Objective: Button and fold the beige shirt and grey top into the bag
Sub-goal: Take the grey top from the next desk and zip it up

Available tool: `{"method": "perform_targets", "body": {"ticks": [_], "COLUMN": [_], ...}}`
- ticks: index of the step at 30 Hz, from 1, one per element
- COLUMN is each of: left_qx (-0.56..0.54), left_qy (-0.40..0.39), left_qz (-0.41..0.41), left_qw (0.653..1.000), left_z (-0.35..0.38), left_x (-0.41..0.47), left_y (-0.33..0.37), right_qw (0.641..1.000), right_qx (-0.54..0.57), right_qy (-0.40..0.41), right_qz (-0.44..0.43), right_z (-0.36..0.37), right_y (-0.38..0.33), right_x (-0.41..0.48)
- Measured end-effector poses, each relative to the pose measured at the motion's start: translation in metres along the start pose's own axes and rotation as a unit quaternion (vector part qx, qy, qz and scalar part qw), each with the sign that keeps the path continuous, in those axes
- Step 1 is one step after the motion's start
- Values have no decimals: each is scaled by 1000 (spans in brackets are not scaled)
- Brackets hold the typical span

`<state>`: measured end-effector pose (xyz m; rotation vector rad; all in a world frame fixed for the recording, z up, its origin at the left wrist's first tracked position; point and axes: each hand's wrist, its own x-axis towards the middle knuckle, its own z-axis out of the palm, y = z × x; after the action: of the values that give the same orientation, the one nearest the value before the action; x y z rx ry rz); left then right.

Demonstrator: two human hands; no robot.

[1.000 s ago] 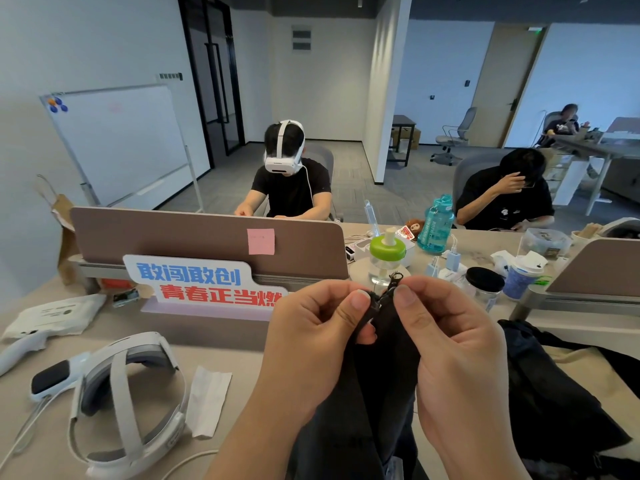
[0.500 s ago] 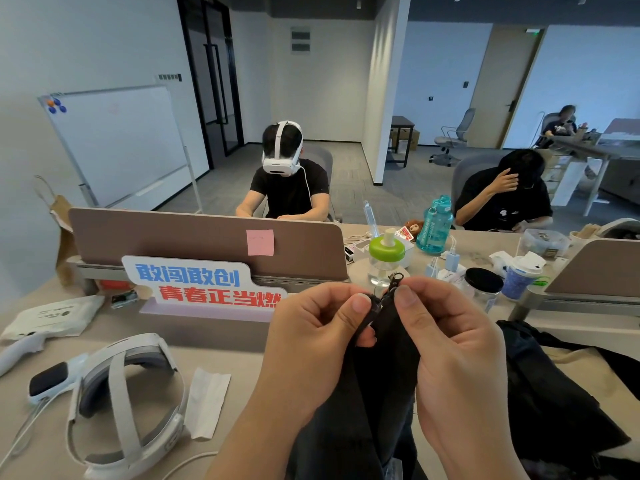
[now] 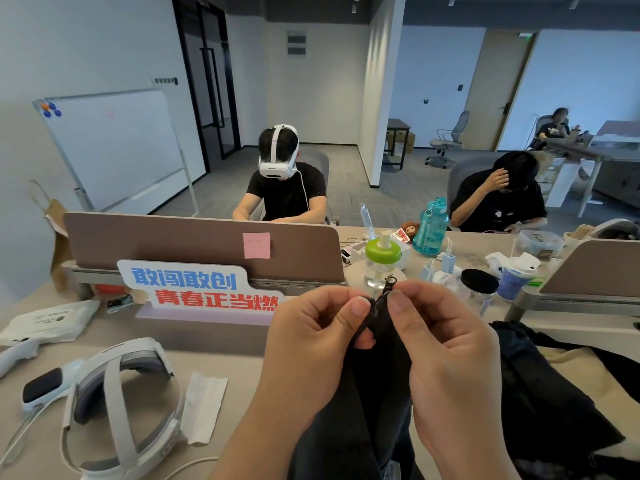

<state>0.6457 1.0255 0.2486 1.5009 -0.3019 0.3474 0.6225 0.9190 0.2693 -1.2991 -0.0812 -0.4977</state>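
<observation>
grey top (image 3: 363, 403) hangs at lower centre of the frame, held up over the desk (image 3: 242, 372). left hand (image 3: 311, 341) and right hand (image 3: 446, 351) each pinch its upper edge, thumb against curled fingers, with the zipper pull (image 3: 389, 284) poking up between them.

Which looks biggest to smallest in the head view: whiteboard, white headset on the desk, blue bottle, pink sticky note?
Whiteboard and white headset look about alike; the headset is just nearer. Then blue bottle, then pink sticky note.
</observation>
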Motion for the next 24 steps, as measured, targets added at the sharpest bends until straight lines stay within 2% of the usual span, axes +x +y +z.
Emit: {"method": "perform_targets", "body": {"ticks": [5,8,11,13,17,24], "left_qx": [-11,-29,-41,-44,-56,-62], "left_qy": [51,59,75,78,56,33], "left_qz": [-26,-46,-54,-54,-56,-61], "left_qw": [998,997,995,995,995,996], "left_z": [7,11,11,11,14,14], "left_x": [-2,-4,-5,-5,-3,-2], "left_y": [-3,-3,-3,-1,3,7], "right_qw": [987,985,987,992,986,984], "right_qx": [-120,-127,-135,-110,94,127], "right_qy": [57,97,82,68,40,59], "right_qz": [-87,-59,-24,4,129,108], "right_z": [7,6,3,3,4,4], "right_y": [18,28,29,24,15,9], "right_x": [-6,-2,2,3,3,3]}}
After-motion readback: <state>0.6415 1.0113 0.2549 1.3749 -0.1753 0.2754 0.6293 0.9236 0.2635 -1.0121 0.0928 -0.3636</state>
